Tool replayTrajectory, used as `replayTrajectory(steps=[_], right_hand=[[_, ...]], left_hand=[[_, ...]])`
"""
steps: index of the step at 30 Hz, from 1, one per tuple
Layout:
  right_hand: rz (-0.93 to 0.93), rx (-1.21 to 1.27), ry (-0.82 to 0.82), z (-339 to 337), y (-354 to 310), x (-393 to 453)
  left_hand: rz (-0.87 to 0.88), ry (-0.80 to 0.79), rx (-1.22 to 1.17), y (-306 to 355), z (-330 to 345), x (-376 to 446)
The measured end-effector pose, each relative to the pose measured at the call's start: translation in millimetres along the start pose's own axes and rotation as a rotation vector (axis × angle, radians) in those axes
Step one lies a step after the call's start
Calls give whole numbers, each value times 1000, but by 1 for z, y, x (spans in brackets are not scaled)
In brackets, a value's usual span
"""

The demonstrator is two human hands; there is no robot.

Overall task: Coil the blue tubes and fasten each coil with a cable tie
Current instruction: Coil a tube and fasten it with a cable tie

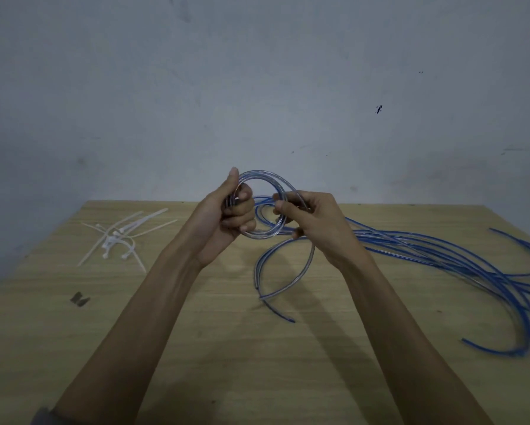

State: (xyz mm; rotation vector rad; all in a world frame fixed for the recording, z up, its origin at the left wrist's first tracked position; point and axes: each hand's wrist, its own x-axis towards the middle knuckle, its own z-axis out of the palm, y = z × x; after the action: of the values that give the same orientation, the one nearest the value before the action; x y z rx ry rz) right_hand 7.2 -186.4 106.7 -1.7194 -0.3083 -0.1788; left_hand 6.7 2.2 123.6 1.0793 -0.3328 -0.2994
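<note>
my left hand (226, 219) grips the coil (265, 207) with curled fingers; my right hand (311, 217) pinches its other side above the table (196, 332).

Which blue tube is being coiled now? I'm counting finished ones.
The tube held up between the left hand and right hand, wound in loops. The other tubes lie loose on the table, right.
</note>
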Motion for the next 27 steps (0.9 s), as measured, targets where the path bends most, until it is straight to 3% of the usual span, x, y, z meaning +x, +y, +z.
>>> replayTrajectory(steps=[4, 8, 14, 20, 23, 27], right_hand=[[-19, 161, 6, 1, -1, 0], [-6, 228, -19, 4, 1, 0], [-167, -164, -112, 17, 7, -6], [-108, -358, -369, 33, 2, -14], [-202, -334, -324, 34, -7, -15], [-397, -493, -111, 37, -6, -11]], left_hand=[[-32, -25, -252, 1, -6, 2], [26, 5, -300, 5, -11, 2], [283, 112, -480, 26, -27, 1], [339, 124, -395, 25, -34, 1], [333, 127, -276, 22, -28, 1], [331, 167, -177, 13, -10, 1]])
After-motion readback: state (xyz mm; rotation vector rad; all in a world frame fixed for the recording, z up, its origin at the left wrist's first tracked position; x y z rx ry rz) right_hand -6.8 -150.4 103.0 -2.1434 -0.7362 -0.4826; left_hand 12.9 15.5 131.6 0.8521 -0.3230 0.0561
